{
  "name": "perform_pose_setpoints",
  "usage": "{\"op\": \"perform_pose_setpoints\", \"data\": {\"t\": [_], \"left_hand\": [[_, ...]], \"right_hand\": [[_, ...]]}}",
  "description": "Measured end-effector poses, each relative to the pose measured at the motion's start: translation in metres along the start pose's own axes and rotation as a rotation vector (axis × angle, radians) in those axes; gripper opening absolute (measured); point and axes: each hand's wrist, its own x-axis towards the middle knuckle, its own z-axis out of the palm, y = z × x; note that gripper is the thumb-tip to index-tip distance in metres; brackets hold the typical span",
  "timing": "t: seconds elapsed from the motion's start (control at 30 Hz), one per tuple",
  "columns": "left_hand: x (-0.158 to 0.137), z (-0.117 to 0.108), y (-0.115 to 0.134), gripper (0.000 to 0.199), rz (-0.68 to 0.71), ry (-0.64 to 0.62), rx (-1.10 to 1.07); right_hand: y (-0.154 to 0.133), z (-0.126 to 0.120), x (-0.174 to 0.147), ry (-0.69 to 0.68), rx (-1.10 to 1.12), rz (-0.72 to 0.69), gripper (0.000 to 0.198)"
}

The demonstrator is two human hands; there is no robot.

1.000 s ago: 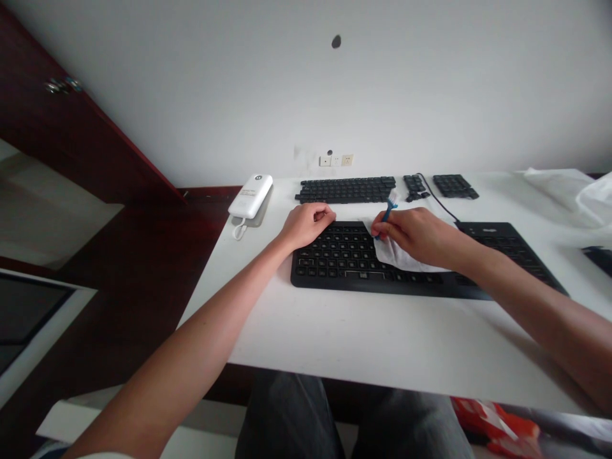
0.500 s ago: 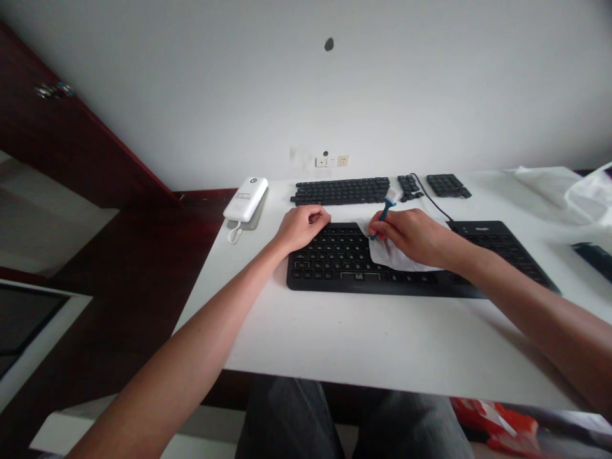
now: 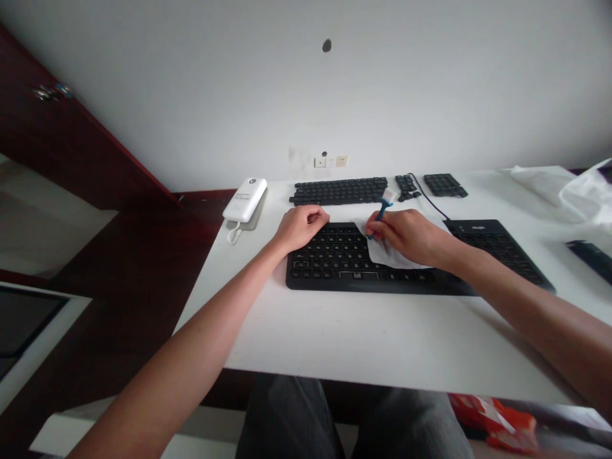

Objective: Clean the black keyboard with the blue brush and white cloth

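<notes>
A black keyboard base (image 3: pixel 329 284) with its keycaps off lies on the white table. My left hand (image 3: pixel 303 224) is closed at its upper left corner, fingers curled against the edge; the fingertips are partly hidden. Over the middle of the base, my right hand (image 3: pixel 406 234) pinches a blue brush (image 3: pixel 384 207) like a pen. Its pale bristles point up, and the handle end points down toward the key switches. A white cloth or tissue (image 3: pixel 389 256) lies under my right hand on the base, partly covered by it.
Removed black keycaps (image 3: pixel 342 190) stand in rows behind the base, with a number-pad group (image 3: pixel 444 185) farther right. A white power bank (image 3: pixel 245 199) sits at the table's left edge. A cable (image 3: pixel 433 204) runs behind the base. At right are a white bag (image 3: pixel 545 182) and a black object (image 3: pixel 590 258).
The view has shifted very slightly. Both hands, the brush and the cloth keep nearly the same places on the keyboard base.
</notes>
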Motion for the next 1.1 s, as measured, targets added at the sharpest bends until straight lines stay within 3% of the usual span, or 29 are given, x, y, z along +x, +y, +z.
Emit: {"op": "perform_pose_setpoints", "data": {"t": [0.27, 1.1], "left_hand": [[0.001, 0.001, 0.000, 0.026, -0.004, 0.003, 0.009], [0.001, 0.001, -0.002, 0.026, 0.011, 0.003, -0.045]], "right_hand": [[0.005, 0.001, -0.001, 0.025, 0.038, -0.015, 0.033], [-0.005, 0.000, -0.013, 0.137, 0.009, 0.159, 0.036]]}}
